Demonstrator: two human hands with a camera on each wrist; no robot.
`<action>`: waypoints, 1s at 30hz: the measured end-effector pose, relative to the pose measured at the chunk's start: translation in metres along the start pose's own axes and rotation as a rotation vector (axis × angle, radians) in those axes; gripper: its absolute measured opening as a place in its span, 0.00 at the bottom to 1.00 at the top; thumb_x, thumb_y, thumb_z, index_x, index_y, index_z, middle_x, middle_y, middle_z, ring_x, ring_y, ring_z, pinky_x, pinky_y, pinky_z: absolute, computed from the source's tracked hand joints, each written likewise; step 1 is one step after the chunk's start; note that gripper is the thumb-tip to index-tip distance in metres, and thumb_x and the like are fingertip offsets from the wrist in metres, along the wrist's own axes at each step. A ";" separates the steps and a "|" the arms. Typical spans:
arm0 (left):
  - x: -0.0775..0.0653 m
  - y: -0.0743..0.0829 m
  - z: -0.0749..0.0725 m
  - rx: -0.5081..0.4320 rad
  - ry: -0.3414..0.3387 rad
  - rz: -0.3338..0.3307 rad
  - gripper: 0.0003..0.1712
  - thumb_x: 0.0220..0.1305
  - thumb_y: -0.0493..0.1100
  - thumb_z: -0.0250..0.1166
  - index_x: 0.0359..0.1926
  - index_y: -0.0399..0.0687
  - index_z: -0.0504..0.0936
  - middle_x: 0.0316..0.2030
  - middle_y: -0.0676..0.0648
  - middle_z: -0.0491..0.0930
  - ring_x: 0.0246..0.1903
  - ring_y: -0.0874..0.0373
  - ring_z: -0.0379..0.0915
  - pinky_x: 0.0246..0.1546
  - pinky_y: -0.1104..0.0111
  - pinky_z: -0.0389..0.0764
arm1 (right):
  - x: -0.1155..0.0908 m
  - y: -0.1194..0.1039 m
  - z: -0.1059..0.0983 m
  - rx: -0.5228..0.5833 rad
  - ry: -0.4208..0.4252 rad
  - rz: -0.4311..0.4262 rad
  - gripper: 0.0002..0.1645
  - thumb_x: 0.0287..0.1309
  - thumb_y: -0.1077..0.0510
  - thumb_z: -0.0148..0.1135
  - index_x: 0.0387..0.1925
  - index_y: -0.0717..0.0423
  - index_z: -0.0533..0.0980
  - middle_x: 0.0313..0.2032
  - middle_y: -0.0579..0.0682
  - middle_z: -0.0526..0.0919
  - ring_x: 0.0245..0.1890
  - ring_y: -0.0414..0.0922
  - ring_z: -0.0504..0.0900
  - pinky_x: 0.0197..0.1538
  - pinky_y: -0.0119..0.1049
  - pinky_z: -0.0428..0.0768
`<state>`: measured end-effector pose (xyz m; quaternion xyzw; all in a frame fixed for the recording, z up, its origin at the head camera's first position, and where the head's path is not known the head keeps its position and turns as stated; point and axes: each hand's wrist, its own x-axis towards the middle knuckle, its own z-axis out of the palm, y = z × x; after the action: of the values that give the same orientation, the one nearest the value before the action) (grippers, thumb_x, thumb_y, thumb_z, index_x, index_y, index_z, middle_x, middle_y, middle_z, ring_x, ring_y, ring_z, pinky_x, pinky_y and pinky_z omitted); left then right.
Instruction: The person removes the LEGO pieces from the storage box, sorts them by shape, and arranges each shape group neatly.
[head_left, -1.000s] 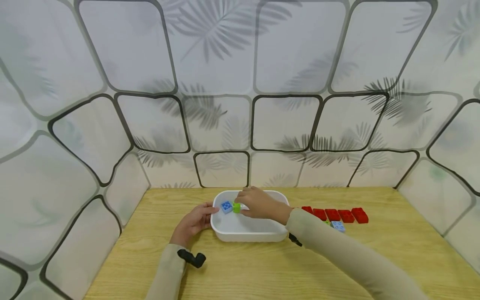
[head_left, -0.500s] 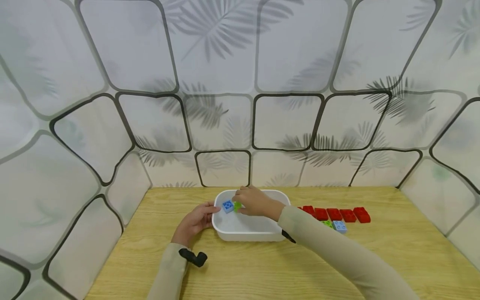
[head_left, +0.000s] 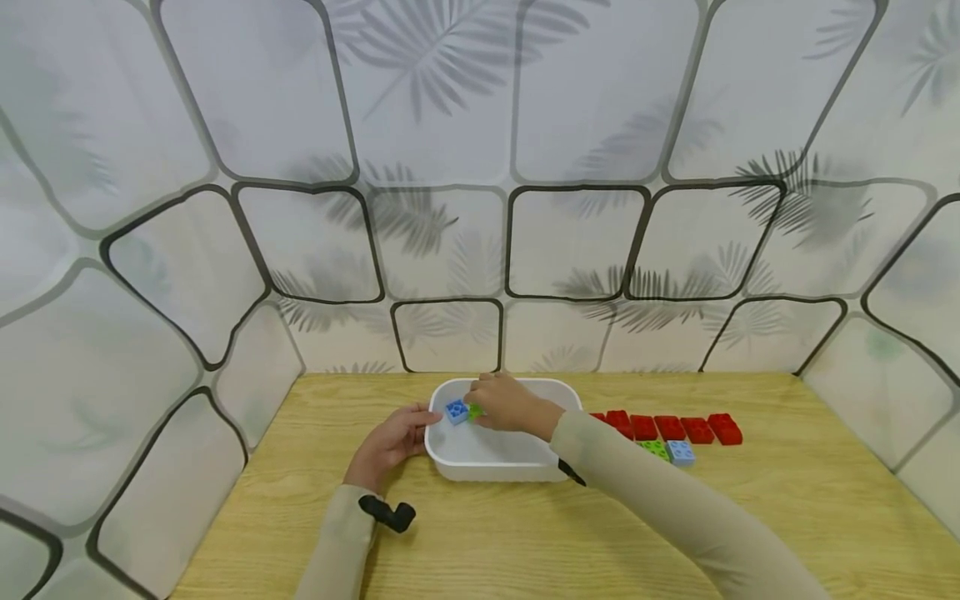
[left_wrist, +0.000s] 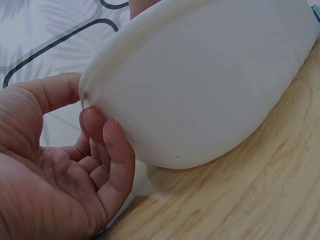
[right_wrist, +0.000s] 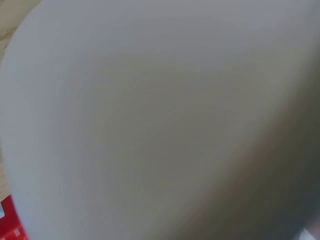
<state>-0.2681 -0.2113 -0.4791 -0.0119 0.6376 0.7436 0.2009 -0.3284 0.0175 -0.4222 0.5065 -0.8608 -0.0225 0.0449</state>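
A white plastic tub [head_left: 502,472] stands on the table. My left hand [head_left: 392,440] grips its left end; in the left wrist view the thumb goes over the rim, and the fingers [left_wrist: 120,155] curl against the outer wall [left_wrist: 200,90]. Inside the tub, near its left end, lies a light blue toy building block [head_left: 457,411]. Right beside it my right hand [head_left: 512,405] pinches a green toy building block [head_left: 476,411] low in the tub; the fingers partly cover it. A blurred pale surface [right_wrist: 140,110] fills most of the right wrist view, hiding that hand's fingers.
To the right of the tub, a row of several red blocks [head_left: 670,428] lies on the wooden table [head_left: 480,542]. In front of them sit green blocks [head_left: 655,450] and a light blue block [head_left: 681,452], partly behind the right sleeve. Patterned curtain [head_left: 442,250] surrounds the table.
My right hand has lowered the green block beside the blue one and shifted slightly left. The right forearm has moved left, uncovering more of the red and green blocks. The left hand keeps its grip.
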 end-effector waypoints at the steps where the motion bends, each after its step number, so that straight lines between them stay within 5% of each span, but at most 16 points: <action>1: 0.000 0.000 0.000 0.000 0.000 0.000 0.31 0.77 0.43 0.57 0.70 0.28 0.62 0.48 0.48 0.86 0.41 0.63 0.84 0.41 0.70 0.84 | 0.000 0.000 0.000 -0.004 -0.004 0.000 0.18 0.60 0.53 0.73 0.51 0.53 0.85 0.47 0.50 0.87 0.46 0.46 0.81 0.47 0.41 0.81; 18: 0.003 -0.002 -0.002 -0.025 0.001 -0.002 0.30 0.76 0.42 0.57 0.69 0.27 0.63 0.45 0.49 0.86 0.39 0.64 0.84 0.40 0.71 0.84 | 0.002 -0.001 -0.002 0.019 -0.068 0.004 0.17 0.57 0.57 0.74 0.50 0.51 0.86 0.48 0.49 0.88 0.46 0.47 0.81 0.47 0.42 0.80; 30: 0.003 0.001 -0.002 -0.037 0.018 -0.013 0.29 0.75 0.40 0.58 0.69 0.28 0.64 0.45 0.51 0.85 0.40 0.63 0.83 0.40 0.71 0.84 | -0.001 -0.004 -0.006 0.044 -0.132 0.044 0.16 0.60 0.61 0.69 0.51 0.49 0.86 0.45 0.48 0.87 0.47 0.47 0.80 0.62 0.56 0.77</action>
<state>-0.2717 -0.2125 -0.4797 -0.0265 0.6253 0.7539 0.1998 -0.3236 0.0161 -0.4169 0.4858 -0.8730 -0.0359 -0.0229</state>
